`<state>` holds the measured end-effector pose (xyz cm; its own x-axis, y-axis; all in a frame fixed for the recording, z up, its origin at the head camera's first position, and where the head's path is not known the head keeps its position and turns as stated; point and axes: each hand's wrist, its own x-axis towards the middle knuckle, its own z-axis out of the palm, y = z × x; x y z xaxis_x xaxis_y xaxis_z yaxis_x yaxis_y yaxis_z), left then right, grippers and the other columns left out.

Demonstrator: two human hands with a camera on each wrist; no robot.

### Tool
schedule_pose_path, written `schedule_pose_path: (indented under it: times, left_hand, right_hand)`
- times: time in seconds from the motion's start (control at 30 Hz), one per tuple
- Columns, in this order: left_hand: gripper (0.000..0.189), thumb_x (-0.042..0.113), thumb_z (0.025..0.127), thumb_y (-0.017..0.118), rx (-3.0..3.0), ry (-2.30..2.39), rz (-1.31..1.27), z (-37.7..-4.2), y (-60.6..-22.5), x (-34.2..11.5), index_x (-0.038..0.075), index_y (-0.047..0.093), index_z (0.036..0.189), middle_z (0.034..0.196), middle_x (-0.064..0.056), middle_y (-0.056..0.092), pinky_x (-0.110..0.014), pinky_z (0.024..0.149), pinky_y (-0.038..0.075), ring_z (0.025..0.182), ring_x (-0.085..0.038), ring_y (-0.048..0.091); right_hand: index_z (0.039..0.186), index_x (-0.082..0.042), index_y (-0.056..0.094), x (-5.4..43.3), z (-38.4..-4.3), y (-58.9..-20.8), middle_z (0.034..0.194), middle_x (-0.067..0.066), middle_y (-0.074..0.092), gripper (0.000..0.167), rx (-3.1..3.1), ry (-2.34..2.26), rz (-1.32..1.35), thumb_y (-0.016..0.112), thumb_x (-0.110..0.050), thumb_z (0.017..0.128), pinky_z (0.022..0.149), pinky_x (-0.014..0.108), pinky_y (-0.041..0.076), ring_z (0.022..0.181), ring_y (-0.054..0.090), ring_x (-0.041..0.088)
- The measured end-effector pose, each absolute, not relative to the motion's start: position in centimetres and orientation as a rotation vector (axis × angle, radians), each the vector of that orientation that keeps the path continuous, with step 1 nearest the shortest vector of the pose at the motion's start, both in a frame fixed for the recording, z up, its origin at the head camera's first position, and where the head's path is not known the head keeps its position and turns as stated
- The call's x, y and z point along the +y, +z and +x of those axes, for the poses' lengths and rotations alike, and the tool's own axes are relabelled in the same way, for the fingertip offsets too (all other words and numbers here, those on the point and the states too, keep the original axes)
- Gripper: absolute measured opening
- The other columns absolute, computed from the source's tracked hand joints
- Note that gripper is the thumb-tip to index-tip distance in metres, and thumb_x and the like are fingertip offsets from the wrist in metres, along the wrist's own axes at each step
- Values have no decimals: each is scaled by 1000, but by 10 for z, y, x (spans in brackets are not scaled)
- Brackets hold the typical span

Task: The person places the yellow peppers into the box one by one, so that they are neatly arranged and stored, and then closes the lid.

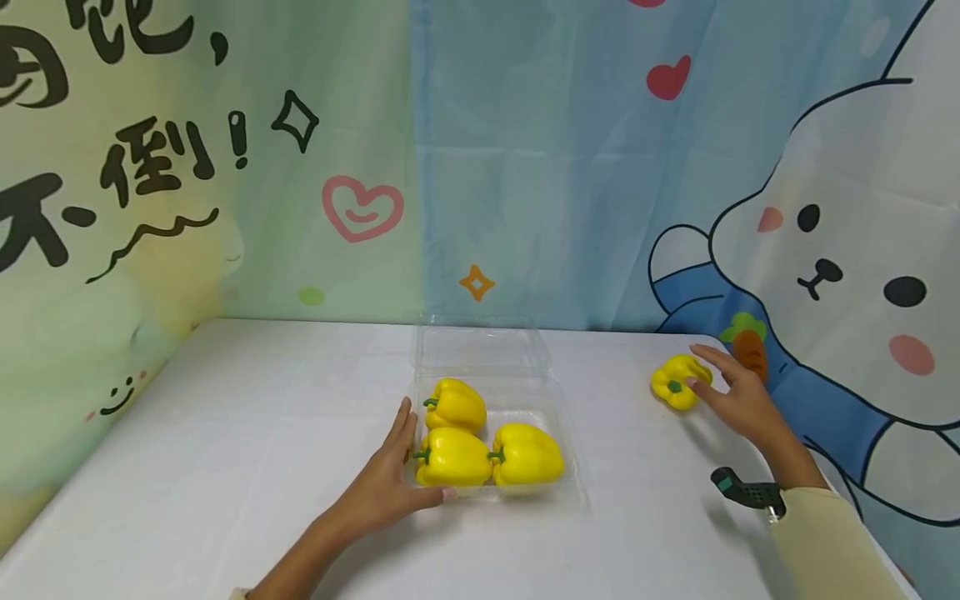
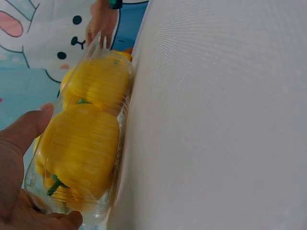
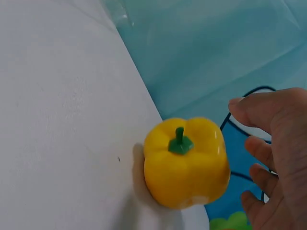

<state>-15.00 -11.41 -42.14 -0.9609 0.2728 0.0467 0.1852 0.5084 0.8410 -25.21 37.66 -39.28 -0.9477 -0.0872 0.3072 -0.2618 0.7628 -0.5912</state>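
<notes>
A clear plastic clamshell box [image 1: 567,450] lies on the table with its lid [image 1: 480,350] folded back. Inside are three yellow bell peppers with green stems: one at the back left [image 1: 459,403], one at the front left [image 1: 454,457] and one at the front right [image 1: 529,454]. My left hand [image 1: 386,483] rests against the box's front left corner, fingers along the left side and thumb along the front. Another yellow bell pepper [image 3: 184,165] sits on the table to the right. Around it my right hand [image 1: 738,400] spreads thumb and fingers, with a gap showing in the right wrist view.
The white tabletop [image 1: 225,433] meets a printed cloth backdrop [image 1: 525,167] behind and along the right, with a cartoon bunny [image 1: 847,250] on it. A dark strap with a green patch [image 1: 750,490] sticks out at my right wrist.
</notes>
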Motion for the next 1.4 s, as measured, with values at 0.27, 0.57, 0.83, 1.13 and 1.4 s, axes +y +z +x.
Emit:
schedule_pose_path:
  times: [0.27, 0.57, 0.83, 1.13, 1.4]
  left_hand:
    - [119, 41, 73, 85, 2637, 1460, 377, -149, -419, -113, 2, 8, 155, 162, -8, -7, -50, 114, 19, 146, -29, 9]
    - [119, 40, 73, 85, 2636, 1475, 399, -150, -420, -113, 3, 7, 155, 162, -9, -6, -50, 113, 20, 146, -29, 10]
    - [120, 38, 72, 86, 2632, 1486, 403, -150, -420, -114, 3, 7, 155, 162, -9, -6, -49, 113, 20, 146, -29, 10]
    - [119, 39, 73, 85, 2636, 1480, 400, -150, -422, -115, 3, 7, 155, 162, -9, -6, -48, 113, 20, 146, -29, 10]
    - [119, 38, 73, 85, 2618, 1485, 404, -149, -420, -115, 2, 6, 155, 162, -7, -6, -47, 114, 19, 146, -27, 9]
  right_hand:
    - [154, -11, 29, 395, -268, -406, 157, 24, 19, 61, -2740, 1142, 82, 51, -34, 102, 108, 61, 21, 141, 16, 46]
    - [156, -12, 18, 408, -273, -415, 159, 20, 15, 74, -2772, 1322, -12, 46, -50, 100, 107, 64, 21, 142, 15, 45]
    - [156, -11, 17, 400, -270, -410, 155, 25, 22, 83, -2818, 1316, -110, 51, -56, 95, 107, 59, 27, 138, 24, 47]
    - [156, -10, 13, 397, -276, -411, 155, 33, 6, 93, -2929, 1180, -203, 53, -63, 91, 96, 76, 27, 132, 20, 58]
    - [157, -9, 10, 391, -278, -416, 157, 29, 2, 90, -2920, 1258, -91, 51, -60, 94, 101, 75, 14, 138, 5, 55]
